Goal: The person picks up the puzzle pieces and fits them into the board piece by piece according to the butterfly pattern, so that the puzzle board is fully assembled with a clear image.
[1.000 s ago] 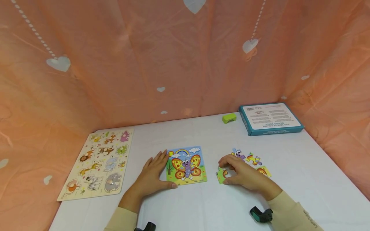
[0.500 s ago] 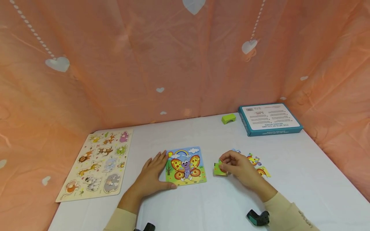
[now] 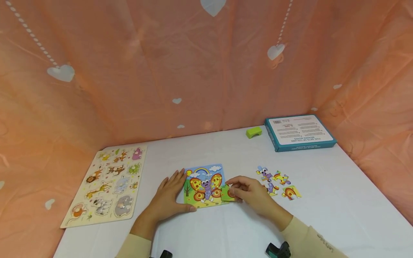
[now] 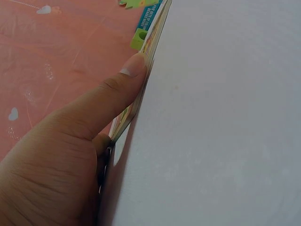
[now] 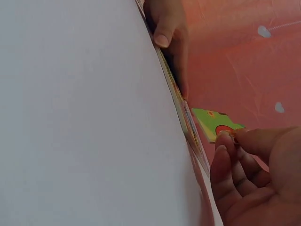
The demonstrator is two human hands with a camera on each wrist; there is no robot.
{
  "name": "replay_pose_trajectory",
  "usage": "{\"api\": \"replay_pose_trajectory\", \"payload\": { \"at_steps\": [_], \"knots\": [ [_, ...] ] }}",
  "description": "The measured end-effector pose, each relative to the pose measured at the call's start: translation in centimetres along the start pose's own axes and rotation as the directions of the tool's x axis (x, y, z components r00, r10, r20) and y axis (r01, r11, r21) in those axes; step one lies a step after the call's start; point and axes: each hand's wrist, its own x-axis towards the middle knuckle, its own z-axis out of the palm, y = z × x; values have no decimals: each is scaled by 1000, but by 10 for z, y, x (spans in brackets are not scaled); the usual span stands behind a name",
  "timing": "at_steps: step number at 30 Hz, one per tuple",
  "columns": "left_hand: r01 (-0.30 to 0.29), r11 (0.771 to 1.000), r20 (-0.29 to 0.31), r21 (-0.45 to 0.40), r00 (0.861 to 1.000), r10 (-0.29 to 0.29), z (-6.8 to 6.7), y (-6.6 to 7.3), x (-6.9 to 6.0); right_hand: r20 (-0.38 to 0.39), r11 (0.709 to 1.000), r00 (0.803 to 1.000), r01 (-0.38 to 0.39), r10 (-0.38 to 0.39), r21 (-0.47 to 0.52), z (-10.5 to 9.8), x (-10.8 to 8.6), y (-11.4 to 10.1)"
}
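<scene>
A square butterfly picture board lies flat on the white table. My left hand rests at its left side, fingers fairly straight, thumb along the near edge. The left wrist view shows that thumb touching the board's edge. My right hand pinches a green puzzle piece with a red-orange curve over the board's lower right corner. In the right wrist view the puzzle piece is tilted and held above the board, between thumb and fingers. Several loose puzzle pieces lie right of the board, one partly hidden by the right hand.
A wooden animal puzzle board lies at the left. At the back right are a green arched block and a teal box. An orange curtain hangs behind the table.
The right hand has lifted the green puzzle piece and carried it left, from among the loose pieces to the butterfly board's right side. The left hand has stayed at the board.
</scene>
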Motion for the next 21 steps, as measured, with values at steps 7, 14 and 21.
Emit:
{"api": "replay_pose_trajectory", "payload": {
  "at_steps": [7, 14, 21],
  "knots": [
    [4, 1000, 5, 6, 1000, -4, 0, -1, -1, -15, 999, 999, 41, -41, 23, 25, 7, -5],
    [0, 1000, -3, -5, 1000, 0, 1, -1, 0, 7, 994, 996, 93, -92, -52, 49, 17, -8],
    [-9, 1000, -8, -12, 1000, 8, 2, -3, 0, 25, 978, 987, 160, -158, -133, 66, 29, -7]
  ]
}}
